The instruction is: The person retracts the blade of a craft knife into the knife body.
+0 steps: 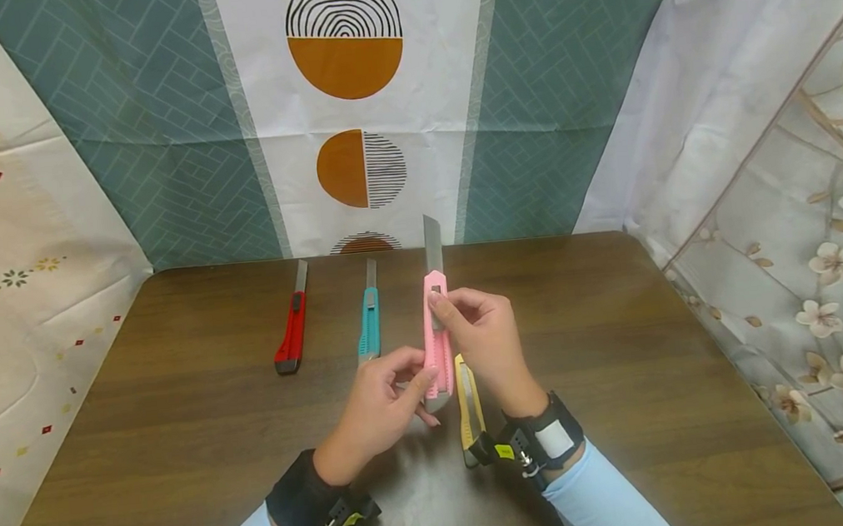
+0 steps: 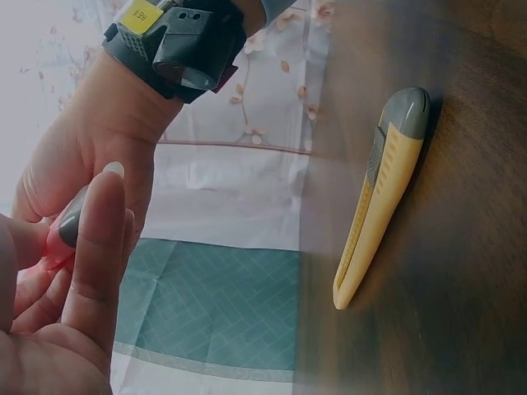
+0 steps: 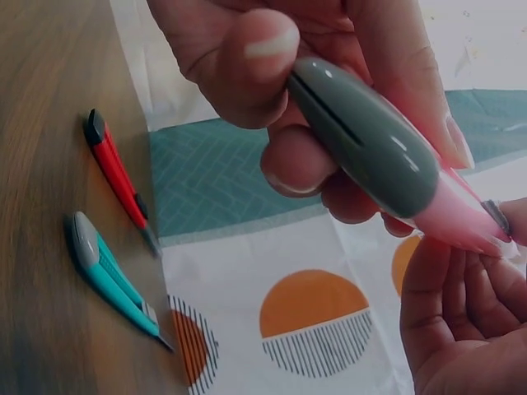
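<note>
held above the dark wooden worktop (image 1: 219,448), the slim pink plastic utility knife (image 1: 438,352) points its metal blade (image 1: 432,244) forward, the left hand (image 1: 383,402) pinching its rear end, the right hand (image 1: 492,339), nearer the blade, gripping its body between thumb and fingers.

Light-blue sleeves (image 1: 608,501); black wrist straps (image 1: 296,495), small yellow labels (image 1: 505,452); white patch (image 1: 554,439) on right one.

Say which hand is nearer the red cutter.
Left: the left hand is right of the red cutter, the right hand farther right; both hold the pink cutter.
</note>
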The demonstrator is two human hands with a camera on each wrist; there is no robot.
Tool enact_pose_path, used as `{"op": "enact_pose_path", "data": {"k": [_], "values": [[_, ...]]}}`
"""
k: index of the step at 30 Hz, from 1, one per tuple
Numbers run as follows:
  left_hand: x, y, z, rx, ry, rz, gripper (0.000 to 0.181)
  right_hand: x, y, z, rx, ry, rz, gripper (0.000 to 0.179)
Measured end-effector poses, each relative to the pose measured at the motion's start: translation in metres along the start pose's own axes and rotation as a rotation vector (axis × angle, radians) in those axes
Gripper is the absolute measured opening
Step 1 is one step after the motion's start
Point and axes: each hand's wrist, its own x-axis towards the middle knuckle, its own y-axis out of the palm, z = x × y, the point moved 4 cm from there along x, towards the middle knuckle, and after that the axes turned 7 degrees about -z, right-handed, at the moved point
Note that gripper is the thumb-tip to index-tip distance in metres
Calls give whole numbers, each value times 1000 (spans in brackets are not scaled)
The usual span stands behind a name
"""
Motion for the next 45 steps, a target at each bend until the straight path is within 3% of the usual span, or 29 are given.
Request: {"op": "enact_pose_path", "data": {"k": [27,40,45], "values": [[2,-1,-1,-3,21,-14,22,-1,3,3,56,-111,26,15],[3,-4,-2,11,50,-34,19,-2,4,2,75,-106,56,15],[3,-4,-3,-3,58,-34,18,-1,3,1,44,-48,58,17]]}}
